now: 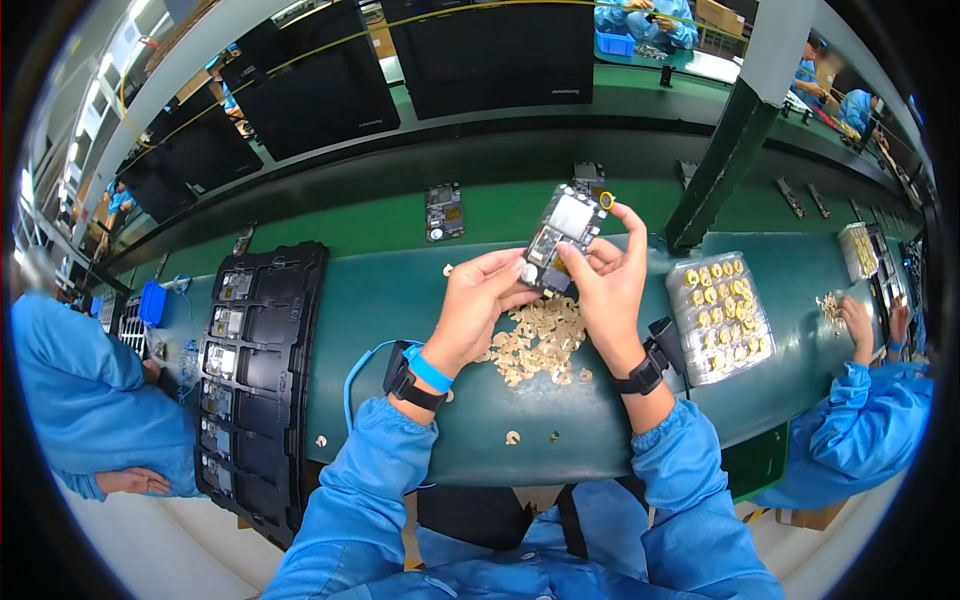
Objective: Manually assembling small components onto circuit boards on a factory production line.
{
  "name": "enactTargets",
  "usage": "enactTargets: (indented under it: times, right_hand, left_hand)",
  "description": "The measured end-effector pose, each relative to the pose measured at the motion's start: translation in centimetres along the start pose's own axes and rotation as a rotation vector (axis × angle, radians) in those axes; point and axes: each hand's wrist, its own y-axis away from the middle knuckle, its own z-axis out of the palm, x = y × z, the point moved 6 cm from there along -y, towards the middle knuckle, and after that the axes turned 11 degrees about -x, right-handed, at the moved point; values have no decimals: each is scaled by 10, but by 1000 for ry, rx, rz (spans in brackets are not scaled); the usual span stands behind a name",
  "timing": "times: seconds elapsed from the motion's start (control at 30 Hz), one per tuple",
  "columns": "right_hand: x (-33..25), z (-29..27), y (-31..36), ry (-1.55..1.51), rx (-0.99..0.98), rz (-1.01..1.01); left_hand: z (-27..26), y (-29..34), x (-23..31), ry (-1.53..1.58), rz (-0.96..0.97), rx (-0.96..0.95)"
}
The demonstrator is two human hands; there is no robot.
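Note:
A circuit board (571, 216) with silver shields is held tilted above the bench between my two hands. The fingers of my left hand (472, 305) are closed on its lower left edge, near a small pale round piece. My right hand (612, 285) has its thumb on the board's lower right part. Its index fingertip touches a small yellow-rimmed round part (606, 201) at the board's upper right corner; whether that part is joined to the board I cannot tell. Below the hands lies a pile of small beige C-shaped pieces (540, 340).
A clear blister tray (688, 367) of yellow round parts is at the right. On the left stands a black tray (279, 370) with several boards. More boards (444, 212) lie on the green strip behind. A blue cord (357, 372) runs from my left wrist. Co-workers (95, 370) sit on both sides.

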Motion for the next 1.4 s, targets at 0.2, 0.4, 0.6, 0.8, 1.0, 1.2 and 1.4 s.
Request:
enactTargets:
  times: [0.2,0.4,0.6,0.8,1.0,1.2,1.4]
  right_hand:
    - [3,-3,-1,-34,-33,49]
    - [-23,-30,-6,572,177,-138]
    - [4,10,4,445,-315,78]
    - [4,15,5,565,-321,120]
    - [7,14,4,622,-312,107]
    - [6,17,8,628,-265,156]
    - [11,16,10,608,-200,102]
  left_hand:
    - [-3,3,-1,-27,8,-94]
    - [-9,3,2,-110,55,-17]
    - [-11,1,0,-227,108,-21]
    - [-9,1,-2,-302,120,-22]
    - [-5,1,-1,-295,144,-55]
    - [-5,3,-3,-291,142,-44]
    - [-2,4,-3,-232,139,-52]
